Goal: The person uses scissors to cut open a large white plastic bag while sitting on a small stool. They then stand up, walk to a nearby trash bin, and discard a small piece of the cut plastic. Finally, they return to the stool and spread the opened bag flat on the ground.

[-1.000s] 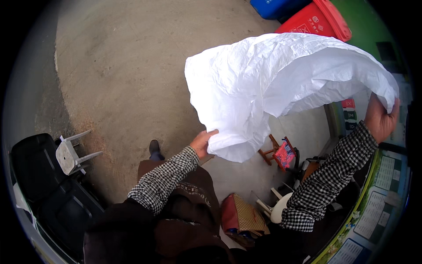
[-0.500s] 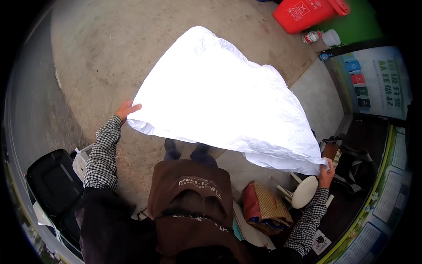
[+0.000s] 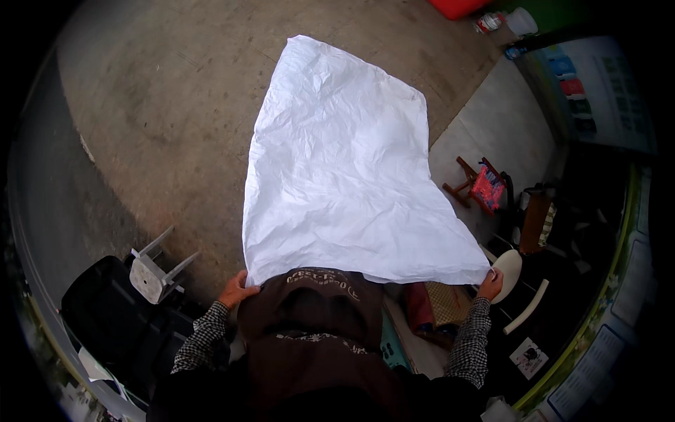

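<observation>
Down at the near edge, wearing a brown apron (image 3: pixel 313 330) over checked sleeves, bending forward over grey concrete ground (image 3: pixel 162 119). Gripping the near left corner of a big white sheet (image 3: pixel 337 176) with the left hand (image 3: pixel 235 290), fingers curled shut on the edge. Pinching the near right corner with the right hand (image 3: pixel 490 285), likewise closed on the sheet (thumb side barely showing). Stretching out flat and away from the body, that sheet, creased all over, its far end lying well up the concrete.

Sitting just left of the left hand, a small white plastic stool (image 3: pixel 151 271), tipped against a black case (image 3: pixel 112 316). Lying near the right sleeve, a woven mat (image 3: pixel 450 302) and a white plastic chair (image 3: pixel 517 281) just beside the right hand. Standing further right, apart from the sheet, a little wooden folding stool with a red patterned seat (image 3: pixel 481 184). Showing at the far top edge, part of a red bin (image 3: pixel 460 7) and a pale bucket (image 3: pixel 522 21), well beyond the sheet's far end.
</observation>
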